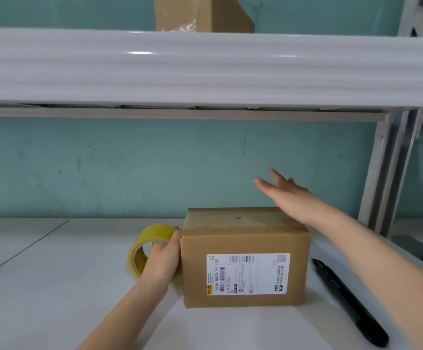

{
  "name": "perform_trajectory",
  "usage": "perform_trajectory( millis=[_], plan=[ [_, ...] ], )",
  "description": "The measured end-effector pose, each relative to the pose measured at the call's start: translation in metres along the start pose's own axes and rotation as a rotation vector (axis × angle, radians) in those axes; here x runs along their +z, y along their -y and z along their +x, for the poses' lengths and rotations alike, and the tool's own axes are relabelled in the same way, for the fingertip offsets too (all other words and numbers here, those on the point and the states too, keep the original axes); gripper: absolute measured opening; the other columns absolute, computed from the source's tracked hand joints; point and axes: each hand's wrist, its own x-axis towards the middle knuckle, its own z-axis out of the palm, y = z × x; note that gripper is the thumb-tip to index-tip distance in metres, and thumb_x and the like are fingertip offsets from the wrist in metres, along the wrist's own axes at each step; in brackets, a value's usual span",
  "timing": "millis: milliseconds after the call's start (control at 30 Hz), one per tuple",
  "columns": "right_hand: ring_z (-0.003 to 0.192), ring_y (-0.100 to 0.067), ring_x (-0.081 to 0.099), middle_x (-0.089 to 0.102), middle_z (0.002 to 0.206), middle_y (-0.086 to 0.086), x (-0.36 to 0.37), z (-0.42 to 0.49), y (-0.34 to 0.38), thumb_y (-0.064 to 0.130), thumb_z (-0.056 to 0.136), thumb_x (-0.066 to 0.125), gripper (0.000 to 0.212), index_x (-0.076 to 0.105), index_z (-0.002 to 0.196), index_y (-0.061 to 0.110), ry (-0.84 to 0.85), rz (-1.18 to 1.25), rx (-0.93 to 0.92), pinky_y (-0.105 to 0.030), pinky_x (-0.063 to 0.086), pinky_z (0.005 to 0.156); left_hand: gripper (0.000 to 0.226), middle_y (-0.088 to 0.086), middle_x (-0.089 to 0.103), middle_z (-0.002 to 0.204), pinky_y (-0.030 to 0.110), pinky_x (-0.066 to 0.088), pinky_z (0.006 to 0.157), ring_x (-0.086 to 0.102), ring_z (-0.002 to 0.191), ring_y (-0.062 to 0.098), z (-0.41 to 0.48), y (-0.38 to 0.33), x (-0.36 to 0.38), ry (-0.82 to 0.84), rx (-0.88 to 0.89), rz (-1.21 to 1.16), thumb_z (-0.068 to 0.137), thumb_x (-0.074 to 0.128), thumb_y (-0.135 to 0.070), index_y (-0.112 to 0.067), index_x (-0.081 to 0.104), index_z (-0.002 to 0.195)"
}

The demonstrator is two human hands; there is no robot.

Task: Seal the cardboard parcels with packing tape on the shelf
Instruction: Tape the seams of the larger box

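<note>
While the left hand (163,261) grips the yellow tape roll (155,232) beside the cardboard parcel (245,238) on the shelf (54,286), the right hand (288,195), spread open above its top, would best press down there so the tape lies smooth.

left hand (163,261) grips tape roll (155,234) | right hand (286,195) raised, seemingly flat

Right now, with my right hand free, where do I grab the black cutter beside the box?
Probably take the cutter around its mid-handle from above with the right hand, fingers across its width: it lies flat and slim, handle clear of the box.
</note>
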Motion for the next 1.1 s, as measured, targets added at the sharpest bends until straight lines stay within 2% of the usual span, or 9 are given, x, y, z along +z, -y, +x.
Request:
perform_trajectory(
  millis=[67,167,367,500,600,700,833,967,1100],
  plan=[
    [0.145,-0.01,-0.007,-0.006,0.159,0.001,0.018,-0.003,0.021,0.068,0.087,0.02,0.079,0.001,0.151,0.026,0.112,-0.3,-0.228,-0.027,-0.002,0.115,0.034,0.0,0.066,0.059,0.035,0.044,0.074,0.059,0.069,0.022,-0.002,-0.001,0.001,0.003,0.01,-0.039,0.092,0.053,-0.025,-0.014,0.064,0.061],
    [0.146,-0.011,-0.007,-0.009,0.159,-0.001,0.052,-0.009,0.037,0.078,0.08,0.019,0.096,-0.001,0.15,0.016,0.371,-0.547,-0.323,-0.032,0.001,0.119,0.029,0.005,0.069,0.065,0.032,0.046,0.069,0.062,0.069,0.023,0.0,-0.003,0.003,0.01,-0.001,-0.079,0.091,0.054,-0.021,-0.013,0.065,0.065],
    [0.146,-0.011,-0.007,-0.012,0.158,0.001,0.067,-0.007,0.06,0.079,0.077,0.035,0.105,-0.001,0.15,0.012,0.388,-0.596,-0.424,-0.032,0.004,0.12,0.008,-0.005,0.07,0.069,0.019,0.053,0.059,0.066,0.065,0.006,-0.001,0.003,0.007,0.147,-0.031,-0.029,0.088,0.056,-0.006,-0.011,0.063,0.089],
    [0.144,-0.019,-0.017,-0.02,0.157,-0.002,0.079,-0.002,0.066,0.076,0.073,0.048,0.1,-0.004,0.148,0.035,0.405,-0.602,-0.43,-0.048,-0.004,0.118,0.036,-0.006,0.058,0.111,0.008,0.038,0.074,0.054,0.101,0.007,0.003,0.001,0.01,0.116,-0.051,-0.021,0.097,0.045,-0.024,-0.013,0.048,0.131],
    [0.142,-0.03,-0.022,-0.031,0.152,-0.008,0.077,0.004,0.065,0.072,0.056,0.069,0.123,-0.021,0.138,0.051,0.38,-0.52,-0.294,-0.058,-0.001,0.115,0.014,-0.009,0.066,0.068,0.016,0.045,0.06,0.058,0.073,0.014,0.001,-0.002,0.008,0.119,-0.013,0.053,0.089,0.053,-0.018,-0.015,0.062,0.078],
    [0.142,-0.031,0.015,0.014,0.155,-0.01,0.069,0.007,0.064,0.061,0.051,0.08,0.136,-0.023,0.139,0.046,0.403,-0.636,-0.288,-0.049,0.024,0.112,0.01,0.001,0.065,0.069,0.031,0.044,0.066,0.06,0.076,0.021,-0.001,-0.008,0.002,0.094,-0.103,-0.151,0.076,0.062,-0.027,-0.016,0.063,0.075],
    [0.131,-0.026,0.03,0.032,0.145,-0.007,0.063,0.002,0.058,0.047,0.049,0.086,0.139,-0.02,0.14,0.048,0.325,-0.465,-0.377,-0.041,0.034,0.106,0.028,0.012,0.071,0.103,0.042,0.038,0.086,0.062,0.102,0.026,0.001,-0.015,-0.018,0.121,-0.135,-0.474,0.079,0.054,-0.038,-0.012,0.062,0.088],
    [0.14,-0.017,0.021,0.024,0.152,0.0,0.039,-0.004,0.055,0.035,0.048,0.09,0.139,-0.01,0.143,0.049,0.16,-0.177,-0.486,-0.036,0.023,0.115,0.023,0.005,0.074,0.091,0.032,0.039,0.067,0.06,0.094,0.023,0.004,-0.025,-0.044,-0.093,-0.052,-0.497,0.074,0.061,-0.044,-0.023,0.069,0.077],
    [0.132,-0.005,0.037,0.039,0.134,0.015,0.02,-0.009,0.052,0.021,0.042,0.092,0.126,0.02,0.141,0.051,0.089,0.276,-0.563,-0.029,0.029,0.113,0.029,-0.007,0.064,0.124,0.029,0.042,0.068,0.06,0.112,0.012,-0.004,-0.058,-0.064,-0.151,0.217,-0.317,0.057,0.073,-0.037,-0.025,0.077,0.083]
  ],
)
